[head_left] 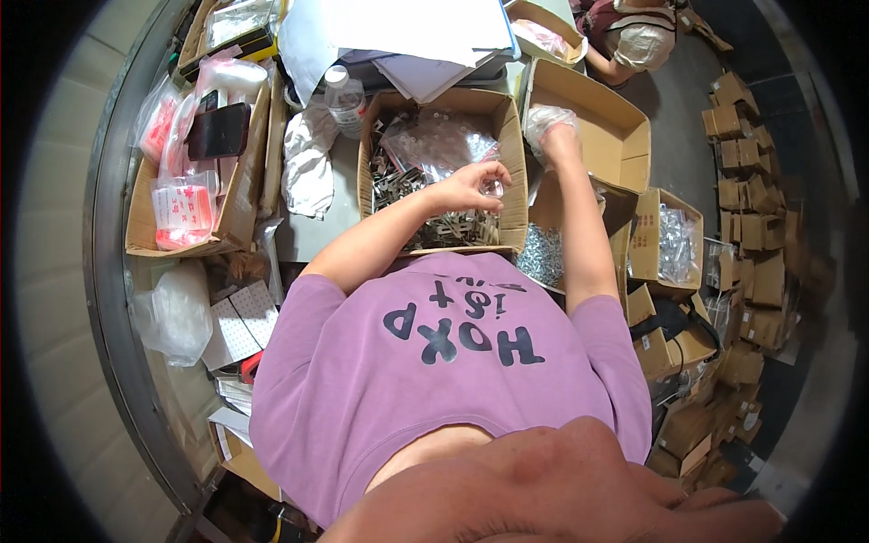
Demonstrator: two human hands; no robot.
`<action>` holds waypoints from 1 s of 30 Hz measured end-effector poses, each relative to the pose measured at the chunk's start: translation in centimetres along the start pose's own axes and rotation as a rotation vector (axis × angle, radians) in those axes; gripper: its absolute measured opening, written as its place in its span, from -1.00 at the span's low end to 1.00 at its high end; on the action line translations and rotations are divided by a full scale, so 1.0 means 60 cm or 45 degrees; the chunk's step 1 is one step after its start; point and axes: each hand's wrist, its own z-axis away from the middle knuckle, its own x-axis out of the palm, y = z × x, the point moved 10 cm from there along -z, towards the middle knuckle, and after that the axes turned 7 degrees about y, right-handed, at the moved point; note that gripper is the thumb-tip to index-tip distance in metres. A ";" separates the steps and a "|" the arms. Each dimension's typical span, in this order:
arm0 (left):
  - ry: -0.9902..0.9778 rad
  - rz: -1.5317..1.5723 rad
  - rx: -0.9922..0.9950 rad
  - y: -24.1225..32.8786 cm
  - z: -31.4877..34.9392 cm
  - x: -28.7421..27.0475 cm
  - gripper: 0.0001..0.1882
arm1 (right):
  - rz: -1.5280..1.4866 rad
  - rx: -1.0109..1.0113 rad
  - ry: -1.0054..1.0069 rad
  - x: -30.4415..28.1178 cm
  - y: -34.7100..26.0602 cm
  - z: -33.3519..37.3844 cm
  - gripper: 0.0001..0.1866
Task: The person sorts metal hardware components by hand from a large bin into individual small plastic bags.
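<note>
My left hand (472,188) hovers over an open cardboard box (516,163), its fingers curled toward the thumb. A small, shiny, clear-looking piece (491,188) sits between them; its kind is too small to tell. Inside that box lie many metal clips or brackets (395,184), with clear plastic bags (439,140) of small parts on top. Farther right, my right hand (561,145) is closed on a clear plastic bag (547,118) at the near left corner of another cardboard box (602,127). The bag hides part of the fingers.
Small metal fasteners (541,253) fill a box below my right forearm. A capped bottle (344,100), white cloth (308,163) and papers (421,27) lie beyond. At left, a phone (219,132) rests on a box of bags. Another person (634,41) is at the far right, near stacked cartons (747,199).
</note>
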 end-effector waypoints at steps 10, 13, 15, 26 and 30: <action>0.047 -0.015 0.034 -0.011 -0.007 -0.013 -0.60 | -0.524 0.070 0.255 -0.068 0.029 0.045 -0.82; 0.031 0.015 -0.030 -0.011 -0.006 -0.008 -0.60 | -0.724 0.086 0.365 -0.080 0.043 0.061 -0.81; 0.022 0.002 -0.035 -0.010 -0.008 -0.005 -0.59 | -0.835 0.052 0.433 -0.082 0.052 0.063 -0.77; 0.050 -0.020 0.048 -0.010 -0.007 -0.012 -0.55 | -1.253 -0.228 0.412 -0.139 -0.057 0.187 -0.82; 0.017 0.024 0.018 0.000 -0.003 -0.004 -0.54 | -1.179 -0.446 0.131 -0.132 -0.147 0.234 -0.80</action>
